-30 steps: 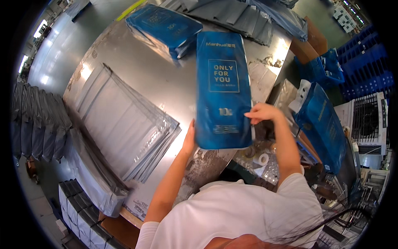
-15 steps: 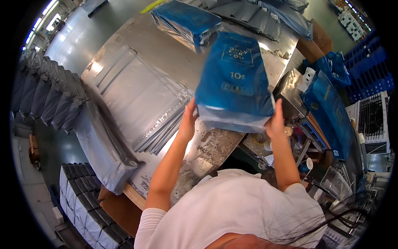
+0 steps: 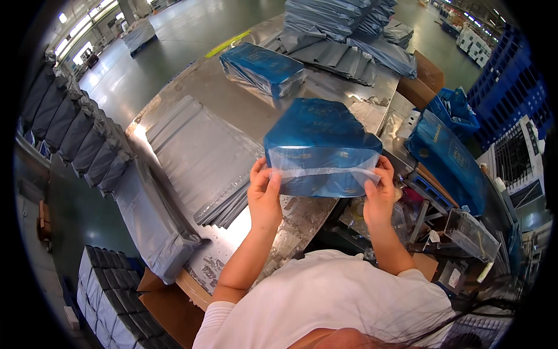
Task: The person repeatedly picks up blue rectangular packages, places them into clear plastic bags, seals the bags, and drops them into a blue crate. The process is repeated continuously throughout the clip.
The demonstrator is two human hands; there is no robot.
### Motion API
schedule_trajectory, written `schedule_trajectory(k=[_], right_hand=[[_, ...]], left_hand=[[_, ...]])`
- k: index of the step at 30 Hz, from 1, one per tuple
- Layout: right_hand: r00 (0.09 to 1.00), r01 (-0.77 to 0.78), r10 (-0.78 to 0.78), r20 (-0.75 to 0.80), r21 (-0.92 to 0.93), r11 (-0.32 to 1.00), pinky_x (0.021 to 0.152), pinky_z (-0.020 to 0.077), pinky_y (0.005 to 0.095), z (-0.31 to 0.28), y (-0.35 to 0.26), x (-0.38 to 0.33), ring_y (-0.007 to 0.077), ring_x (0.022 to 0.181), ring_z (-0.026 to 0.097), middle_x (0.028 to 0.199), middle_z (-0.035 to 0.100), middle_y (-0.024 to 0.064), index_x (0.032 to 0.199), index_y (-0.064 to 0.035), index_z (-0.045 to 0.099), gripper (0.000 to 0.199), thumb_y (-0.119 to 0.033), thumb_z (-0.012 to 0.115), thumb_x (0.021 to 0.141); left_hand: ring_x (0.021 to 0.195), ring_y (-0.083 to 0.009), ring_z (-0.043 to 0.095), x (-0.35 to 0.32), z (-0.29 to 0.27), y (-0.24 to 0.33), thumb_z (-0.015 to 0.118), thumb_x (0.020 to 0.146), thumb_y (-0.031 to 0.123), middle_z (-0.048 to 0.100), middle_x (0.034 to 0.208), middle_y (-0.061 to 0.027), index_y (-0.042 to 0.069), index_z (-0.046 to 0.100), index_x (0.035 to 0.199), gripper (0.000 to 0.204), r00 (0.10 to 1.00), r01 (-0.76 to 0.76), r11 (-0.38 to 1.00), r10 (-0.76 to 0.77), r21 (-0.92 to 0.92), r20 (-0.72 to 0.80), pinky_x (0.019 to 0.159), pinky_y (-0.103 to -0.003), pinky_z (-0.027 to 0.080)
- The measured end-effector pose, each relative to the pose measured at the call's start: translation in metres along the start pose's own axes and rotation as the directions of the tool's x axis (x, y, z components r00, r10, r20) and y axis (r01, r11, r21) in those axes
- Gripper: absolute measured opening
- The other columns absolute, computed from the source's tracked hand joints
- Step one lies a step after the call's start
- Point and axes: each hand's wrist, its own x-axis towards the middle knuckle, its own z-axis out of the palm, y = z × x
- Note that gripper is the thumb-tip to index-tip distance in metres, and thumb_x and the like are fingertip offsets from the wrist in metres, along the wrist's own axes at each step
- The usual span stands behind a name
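A blue plastic-wrapped pack (image 3: 319, 131) is held up in front of me over the metal table (image 3: 203, 93), its near end tilted towards me. My left hand (image 3: 265, 200) is closed on the left corner of that end, thumb in front. My right hand (image 3: 379, 195) pinches the right corner, where a loose tip of clear film sticks out. A pale strip of film (image 3: 319, 171) runs across the end between both hands. Left of the pack lies a stack of flat grey plastic bags (image 3: 203, 154). Farther off, a second blue pack (image 3: 261, 67) lies on the table.
Grey wrapped bundles (image 3: 331, 20) are piled at the table's far end. At the left edge lies a long grey bundle (image 3: 154, 215), above an open cardboard box (image 3: 171, 308). To the right stand another large blue pack (image 3: 447, 157), a blue crate (image 3: 456, 110) and blue pallets (image 3: 505, 87).
Both hands have tilted the pack, so its end with the film strip now faces me and its printed top is foreshortened. My fingers have curled onto the corners. The view has shifted slightly.
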Motion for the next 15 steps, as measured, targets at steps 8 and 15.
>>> schedule_trajectory(k=[8,15], right_hand=[[0.997,-0.038,0.049,-0.058,0.171,0.985,0.099,0.0278,0.0353,-0.009,0.004,-0.006,0.0224,0.121,0.032,0.132,0.030,0.0075,0.085,-0.0038,0.056,0.010,-0.011,0.049,0.087],[0.999,-0.043,0.049,-0.019,0.247,0.968,0.101,0.0252,0.0368,-0.016,0.005,-0.007,0.0226,0.122,0.030,0.134,0.028,0.0064,0.083,-0.0050,0.057,0.011,-0.012,0.049,0.087]], left_hand=[[0.106,-0.0141,0.046,-0.003,0.000,0.002,0.054,0.086,0.009,0.028,0.130,-0.0008,0.005,0.059,0.078,0.010,0.994,0.108,0.981,-0.105,-0.162,0.030,0.083,-0.030,0.043],[0.112,-0.0164,0.042,-0.002,0.004,0.000,0.055,0.085,0.011,0.027,0.131,-0.0008,0.005,0.058,0.075,0.012,0.991,0.127,0.971,-0.116,-0.205,0.066,0.089,-0.033,0.041]])
